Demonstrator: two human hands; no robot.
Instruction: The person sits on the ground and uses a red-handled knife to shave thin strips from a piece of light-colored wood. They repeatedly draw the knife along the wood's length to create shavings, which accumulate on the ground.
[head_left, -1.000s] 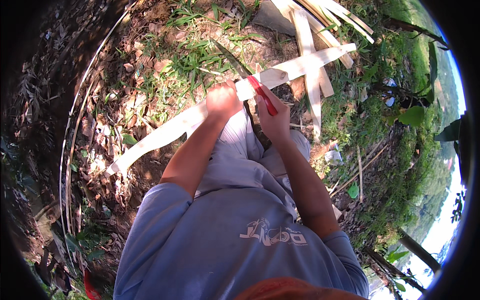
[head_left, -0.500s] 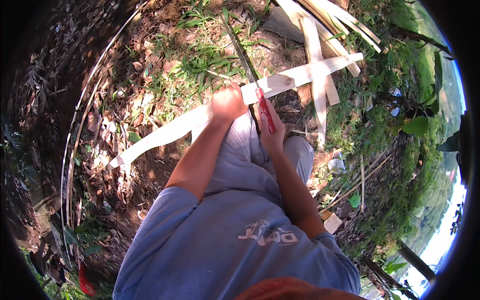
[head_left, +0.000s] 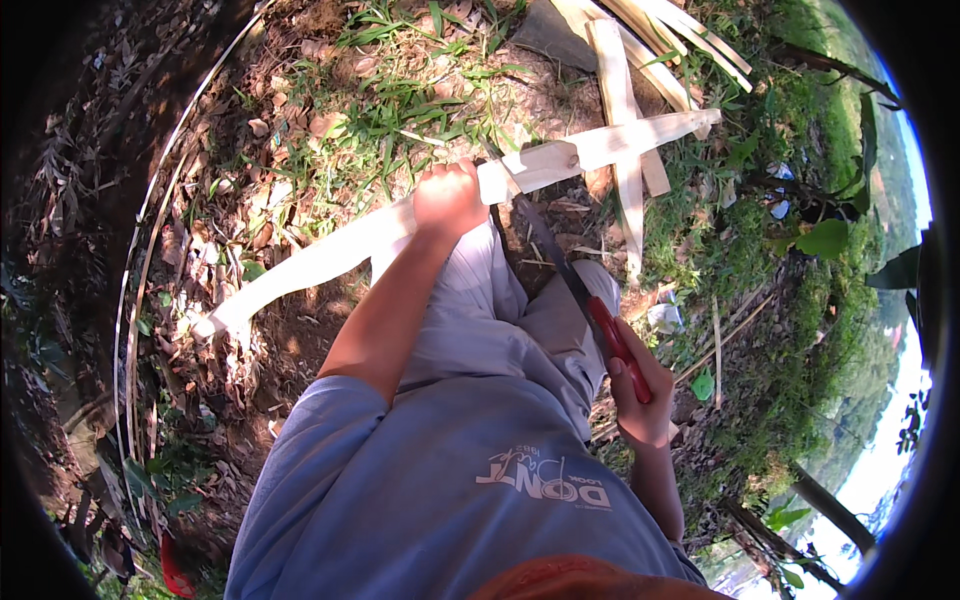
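A long pale wooden plank (head_left: 310, 268) slants across the space in front of me, its left end lower and its right end tapered. My left hand (head_left: 447, 200) is closed around it near the middle, above my knee. My right hand (head_left: 643, 385) is wrapped around the red handle of a saw (head_left: 548, 240) at my right thigh. The long dark blade runs up and left from the handle and crosses the plank just right of my left hand. Only the blade's tip end shows beyond the plank's far edge.
Under the plank's right part lies another pale board (head_left: 630, 210). Several wooden strips (head_left: 660, 40) and a grey stone (head_left: 553, 35) lie at the far right. Thin bent strips (head_left: 135, 290) curve along the left. Dry leaves, grass and soil cover the ground.
My right hand has pulled the saw back toward my body and to the right, so more blade shows on the near side. My left hand keeps its grip on the plank.
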